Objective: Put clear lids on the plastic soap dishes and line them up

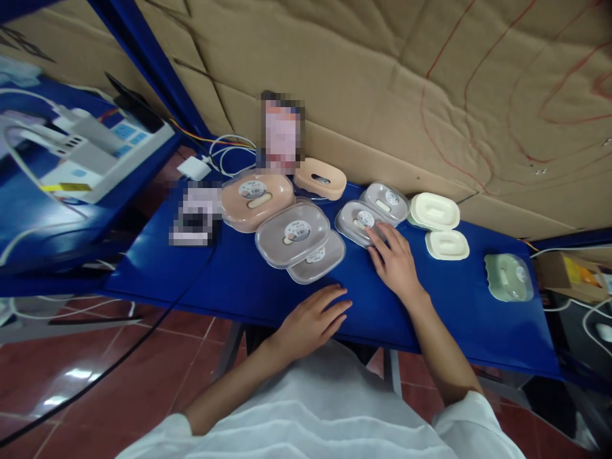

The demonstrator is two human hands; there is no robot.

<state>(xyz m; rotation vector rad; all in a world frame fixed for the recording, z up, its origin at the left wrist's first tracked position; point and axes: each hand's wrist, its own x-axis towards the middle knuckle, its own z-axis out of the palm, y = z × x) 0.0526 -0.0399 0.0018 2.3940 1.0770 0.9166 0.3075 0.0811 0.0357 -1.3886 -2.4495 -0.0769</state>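
Note:
My right hand (396, 260) reaches over the blue table, fingers apart, its fingertips at the near edge of a grey soap box with a clear lid (354, 223). Whether they touch it I cannot tell. Behind that box sits another grey lidded box (386, 201). My left hand (313, 322) lies near the table's front edge, fingers spread, holding nothing. Beyond it a clear-lidded grey box (292, 245) overlaps a second clear-lidded piece (318, 258). A peach lidded box (258, 199) stands further left, with an open-slotted peach tray (320, 178) behind.
Cream pieces (435, 211) and a smaller cream piece (447, 245) lie right of centre. At the far right is a green lidded box (509, 278). A white charger (194, 167), cables and a power strip (108, 169) are on the left. A cardboard wall (354, 83) rises behind.

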